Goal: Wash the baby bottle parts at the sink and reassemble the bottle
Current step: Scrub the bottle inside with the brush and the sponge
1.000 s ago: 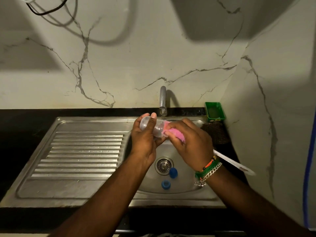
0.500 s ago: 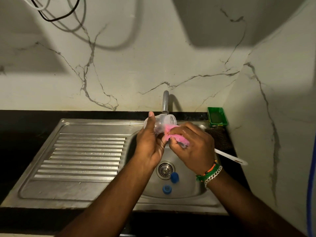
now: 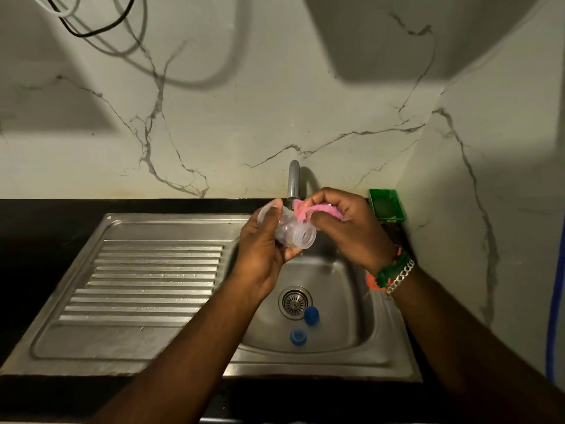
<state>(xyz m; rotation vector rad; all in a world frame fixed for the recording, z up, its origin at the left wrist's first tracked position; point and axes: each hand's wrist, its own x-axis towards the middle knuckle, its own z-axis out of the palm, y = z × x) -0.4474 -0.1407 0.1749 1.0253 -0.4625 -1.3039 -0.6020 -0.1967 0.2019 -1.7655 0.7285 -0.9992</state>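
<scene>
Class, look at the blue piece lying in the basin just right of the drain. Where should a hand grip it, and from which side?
Pinch the blue piece across its round side wall, coming from above: it lies low on the basin floor, drain close on its left, both hands busy.

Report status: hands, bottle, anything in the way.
Left hand grips clear bottle over sink, open neck toward right. Right hand holds pink sponge at the neck. Two blue parts lie unwashed by drain. Nothing obstructing.
</scene>
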